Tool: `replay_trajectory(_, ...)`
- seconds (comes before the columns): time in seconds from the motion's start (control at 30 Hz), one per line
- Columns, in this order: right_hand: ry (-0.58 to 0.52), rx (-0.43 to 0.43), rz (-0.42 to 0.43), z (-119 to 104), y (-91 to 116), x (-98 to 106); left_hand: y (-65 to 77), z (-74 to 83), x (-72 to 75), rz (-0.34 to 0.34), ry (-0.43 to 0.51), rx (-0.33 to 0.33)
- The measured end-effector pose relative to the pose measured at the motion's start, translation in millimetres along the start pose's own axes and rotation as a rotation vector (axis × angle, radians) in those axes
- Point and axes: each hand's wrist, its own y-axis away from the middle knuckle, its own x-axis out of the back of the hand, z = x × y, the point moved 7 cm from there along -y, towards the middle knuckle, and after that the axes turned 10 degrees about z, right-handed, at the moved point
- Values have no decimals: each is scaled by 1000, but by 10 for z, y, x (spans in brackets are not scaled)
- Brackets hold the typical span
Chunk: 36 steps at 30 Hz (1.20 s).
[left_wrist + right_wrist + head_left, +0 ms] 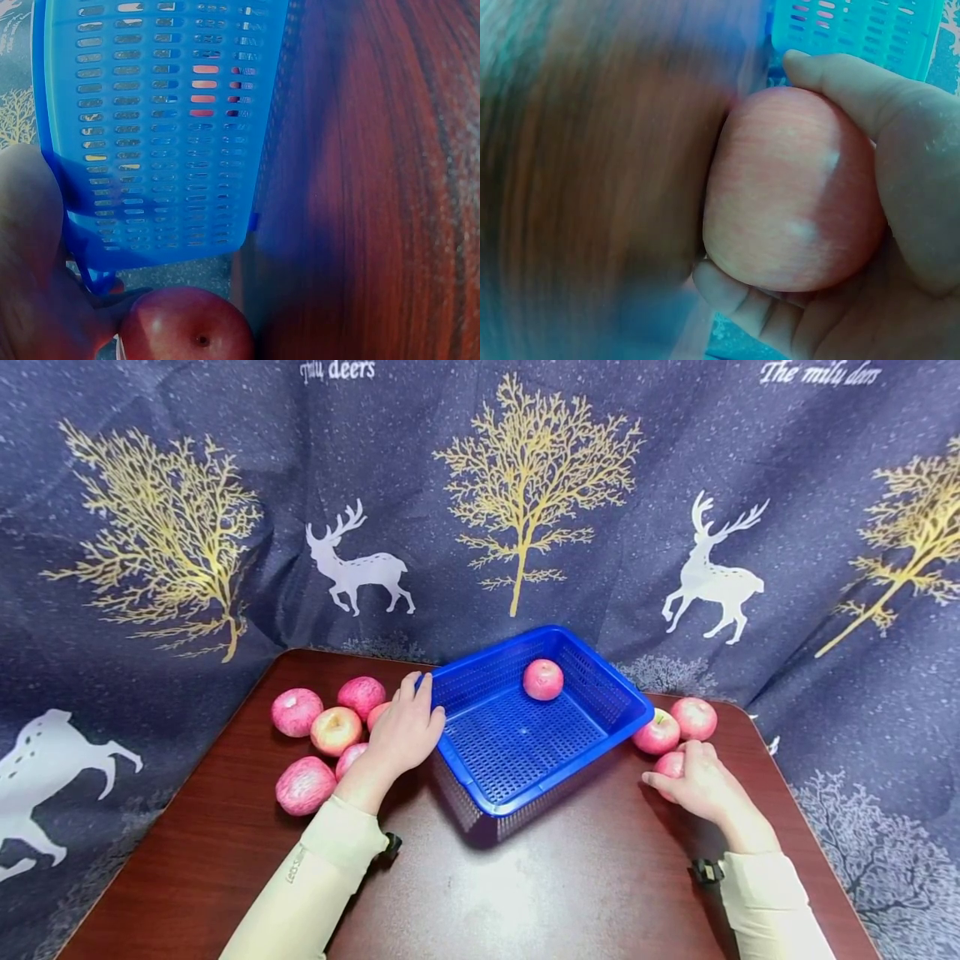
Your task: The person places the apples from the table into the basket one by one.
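In the head view, one red apple (543, 680) sits inside a blue perforated plastic basket (517, 743); six lie left of it on the bench (450, 877), three right, so the filling seems barely begun. In the left wrist view, the left hand (30, 255) is at the rim; whether it grips, I cannot tell. In the right wrist view, the right hand (922, 187) curls round another apple (791, 195), outside the basket.

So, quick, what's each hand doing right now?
Left hand: holding the blue rectangular plastic basket by its rim.
Right hand: holding a round pinkish-red apple.
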Motion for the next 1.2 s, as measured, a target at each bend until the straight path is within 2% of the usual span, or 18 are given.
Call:
replay_trajectory(0.67, 0, 4, 33, -7, 5, 118, 2, 3, 0, 11, 5, -4)
replay_trajectory(1.2, 10, 12, 79, -136, -9, 271, -7, -7, -18, 0, 3, 9)
